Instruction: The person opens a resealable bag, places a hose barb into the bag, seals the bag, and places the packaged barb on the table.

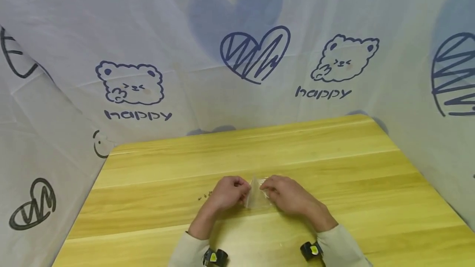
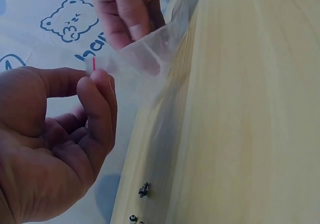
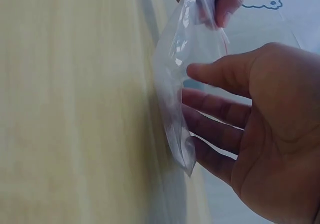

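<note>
- The left hand (image 1: 228, 193) is pinching the clear bag (image 3: 172, 78) near its red line (image 2: 93, 63).
- The right hand (image 1: 291, 195) is touching it with relaxed fingers (image 3: 215, 134).
- The bag is spanning between them, over the table (image 1: 167, 164) (dark pieces (image 2: 144, 189) are lying nearby).

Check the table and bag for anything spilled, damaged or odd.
No damage shows. A few small dark pieces lie loose on the table beside the left hand, outside the clear bag; they look scattered, so possibly spilled or simply set there.
</note>
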{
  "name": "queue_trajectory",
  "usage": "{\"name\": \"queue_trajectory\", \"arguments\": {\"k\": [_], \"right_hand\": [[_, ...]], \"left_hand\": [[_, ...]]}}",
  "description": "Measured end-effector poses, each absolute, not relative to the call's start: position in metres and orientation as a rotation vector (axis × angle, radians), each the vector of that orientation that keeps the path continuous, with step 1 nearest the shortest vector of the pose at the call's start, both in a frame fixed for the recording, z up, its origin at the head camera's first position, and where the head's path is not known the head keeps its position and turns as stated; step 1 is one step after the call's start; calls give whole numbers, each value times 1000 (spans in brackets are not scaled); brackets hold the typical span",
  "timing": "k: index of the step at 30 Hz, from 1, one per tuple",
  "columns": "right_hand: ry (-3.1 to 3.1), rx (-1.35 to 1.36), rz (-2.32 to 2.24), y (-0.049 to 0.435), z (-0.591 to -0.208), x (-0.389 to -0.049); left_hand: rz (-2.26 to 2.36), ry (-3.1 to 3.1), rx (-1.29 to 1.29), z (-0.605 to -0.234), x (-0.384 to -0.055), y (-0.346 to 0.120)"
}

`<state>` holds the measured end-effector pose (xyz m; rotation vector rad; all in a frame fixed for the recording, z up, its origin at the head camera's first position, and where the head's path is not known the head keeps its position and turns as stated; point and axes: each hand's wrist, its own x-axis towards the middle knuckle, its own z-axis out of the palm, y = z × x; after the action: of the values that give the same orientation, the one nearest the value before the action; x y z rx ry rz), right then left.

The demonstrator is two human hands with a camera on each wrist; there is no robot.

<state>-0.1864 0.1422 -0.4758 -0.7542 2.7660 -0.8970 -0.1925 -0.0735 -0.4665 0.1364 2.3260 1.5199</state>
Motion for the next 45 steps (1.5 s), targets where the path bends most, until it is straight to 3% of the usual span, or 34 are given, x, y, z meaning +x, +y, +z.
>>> {"name": "queue_trajectory", "arguments": {"k": [7,19,37,45], "right_hand": [[2690,-770,-1020,142,-478,-190],[2607,-510,-1225,136,-478,-194],[2512,-455,-1369,132,-479,-195],[2579,-372,-1376,129,-478,-193]], "left_hand": [[1543,2258,162,-468,-193,-70],[1400,2378,260,-472,-192,-63],[1439,2359,269,-472,-192,-62],[1231,2511,358,-467,-188,-61]]}}
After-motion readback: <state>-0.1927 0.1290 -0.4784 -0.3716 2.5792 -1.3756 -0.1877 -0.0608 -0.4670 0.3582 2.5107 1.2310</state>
